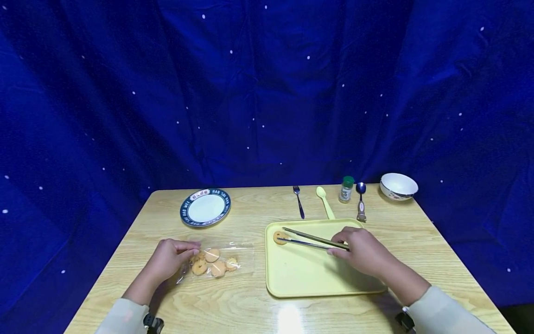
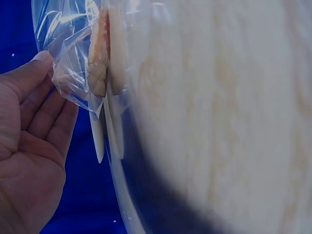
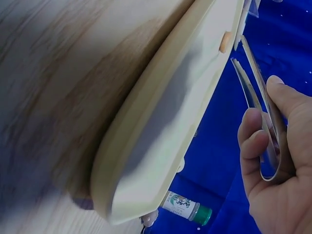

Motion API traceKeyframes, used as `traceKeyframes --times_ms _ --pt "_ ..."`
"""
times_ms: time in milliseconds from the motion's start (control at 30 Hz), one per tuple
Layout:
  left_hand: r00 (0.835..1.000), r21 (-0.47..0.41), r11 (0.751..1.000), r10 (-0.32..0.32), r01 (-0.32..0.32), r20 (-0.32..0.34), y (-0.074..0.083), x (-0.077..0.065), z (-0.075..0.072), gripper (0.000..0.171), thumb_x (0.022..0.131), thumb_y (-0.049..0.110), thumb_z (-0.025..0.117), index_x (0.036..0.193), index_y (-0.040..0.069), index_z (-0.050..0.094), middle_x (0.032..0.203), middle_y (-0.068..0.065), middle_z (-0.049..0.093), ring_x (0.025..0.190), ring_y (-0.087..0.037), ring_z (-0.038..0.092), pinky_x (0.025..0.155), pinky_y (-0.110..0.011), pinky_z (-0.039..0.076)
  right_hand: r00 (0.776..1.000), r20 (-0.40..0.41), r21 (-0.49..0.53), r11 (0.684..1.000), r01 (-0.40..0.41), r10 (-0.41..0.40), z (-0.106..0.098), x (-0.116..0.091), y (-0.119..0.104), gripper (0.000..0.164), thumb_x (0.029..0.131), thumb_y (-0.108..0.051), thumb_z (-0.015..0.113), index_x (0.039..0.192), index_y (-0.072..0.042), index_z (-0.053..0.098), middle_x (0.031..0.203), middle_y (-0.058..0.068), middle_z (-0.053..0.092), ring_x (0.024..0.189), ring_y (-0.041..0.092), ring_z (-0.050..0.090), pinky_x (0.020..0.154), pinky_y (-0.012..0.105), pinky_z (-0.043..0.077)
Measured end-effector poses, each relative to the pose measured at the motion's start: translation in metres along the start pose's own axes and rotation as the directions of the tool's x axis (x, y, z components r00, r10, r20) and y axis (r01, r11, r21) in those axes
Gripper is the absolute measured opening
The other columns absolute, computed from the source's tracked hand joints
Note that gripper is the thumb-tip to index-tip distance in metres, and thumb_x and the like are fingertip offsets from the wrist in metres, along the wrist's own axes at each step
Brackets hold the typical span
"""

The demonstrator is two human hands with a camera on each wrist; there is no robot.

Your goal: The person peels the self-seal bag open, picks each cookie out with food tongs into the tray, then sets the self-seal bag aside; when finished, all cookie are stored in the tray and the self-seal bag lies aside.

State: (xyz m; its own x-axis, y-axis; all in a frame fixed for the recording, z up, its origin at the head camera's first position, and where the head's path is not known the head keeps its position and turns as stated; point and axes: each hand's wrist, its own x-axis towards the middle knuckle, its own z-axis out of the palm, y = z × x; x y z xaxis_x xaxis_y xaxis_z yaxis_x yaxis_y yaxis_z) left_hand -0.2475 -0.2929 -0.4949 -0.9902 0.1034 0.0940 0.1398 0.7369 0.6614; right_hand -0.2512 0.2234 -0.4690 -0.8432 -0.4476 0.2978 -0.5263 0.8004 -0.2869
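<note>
My left hand (image 1: 167, 260) pinches the near-left end of a clear plastic bag (image 1: 246, 260) lying on the table. Several round cookies (image 1: 218, 268) are inside it; in the left wrist view, thumb and fingers hold the crinkled film (image 2: 73, 73). Over the yellow tray (image 1: 308, 278), my right hand (image 1: 363, 250) grips a pair of metal tongs (image 1: 310, 237), thumb on one arm and fingers curled on the other. The tong tips point left and stand apart. One cookie (image 1: 280, 238) lies in the tray's far-left corner, with the tips over and beside it.
A blue-rimmed plate (image 1: 206, 207) sits at the back left. Behind the tray are a fork (image 1: 299, 202), a pale yellow spoon (image 1: 326, 202), a green-capped shaker (image 1: 346, 189) and a metal spoon (image 1: 361, 202). A white bowl (image 1: 398, 186) stands at the back right corner.
</note>
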Motion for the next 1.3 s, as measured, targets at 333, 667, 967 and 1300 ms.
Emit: traceKeyframes --times_ms 333,667,967,1300 --pt "1.0 0.008 1.0 -0.001 0.001 -0.009 0.0 0.0 0.0 0.016 0.094 0.019 0.075 0.106 0.012 0.081 0.116 -0.004 0.077 0.116 -0.029 0.071 0.102 -0.048 0.056 0.987 0.074 0.132 0.982 0.134 -0.144 0.005 0.015 -0.023 0.021 0.09 -0.039 0.078 0.102 -0.022 0.078 0.093 -0.015 0.07 0.085 -0.001 0.063 0.073 0.025 0.057" --pt "1.0 0.005 1.0 -0.012 0.012 -0.005 0.004 0.0 0.001 0.014 0.094 0.019 0.074 0.105 0.013 0.082 0.117 -0.003 0.077 0.118 -0.03 0.069 0.103 -0.049 0.054 0.961 0.157 0.119 0.97 0.212 -0.229 0.025 0.038 -0.056 0.026 0.091 -0.038 0.078 0.107 -0.018 0.078 0.098 -0.01 0.071 0.082 0.0 0.064 0.077 0.026 0.059" --pt "1.0 0.01 1.0 0.0 0.0 -0.009 0.003 -0.001 0.001 0.011 0.094 0.018 0.074 0.102 0.016 0.083 0.115 -0.004 0.077 0.117 -0.03 0.07 0.102 -0.049 0.055 0.946 0.2 0.132 0.964 0.232 -0.255 0.042 0.047 -0.077 0.034 0.092 -0.041 0.076 0.109 -0.012 0.078 0.104 -0.001 0.074 0.09 0.011 0.069 0.086 0.032 0.06" --pt "1.0 0.017 1.0 -0.015 0.016 -0.008 0.003 0.001 0.001 0.014 0.094 0.021 0.074 0.104 0.015 0.082 0.116 -0.002 0.077 0.118 -0.03 0.069 0.103 -0.048 0.055 0.953 0.206 0.106 0.974 0.202 -0.22 0.05 0.054 -0.085 0.03 0.092 -0.043 0.075 0.106 -0.017 0.077 0.099 -0.007 0.072 0.084 0.005 0.065 0.081 0.03 0.059"
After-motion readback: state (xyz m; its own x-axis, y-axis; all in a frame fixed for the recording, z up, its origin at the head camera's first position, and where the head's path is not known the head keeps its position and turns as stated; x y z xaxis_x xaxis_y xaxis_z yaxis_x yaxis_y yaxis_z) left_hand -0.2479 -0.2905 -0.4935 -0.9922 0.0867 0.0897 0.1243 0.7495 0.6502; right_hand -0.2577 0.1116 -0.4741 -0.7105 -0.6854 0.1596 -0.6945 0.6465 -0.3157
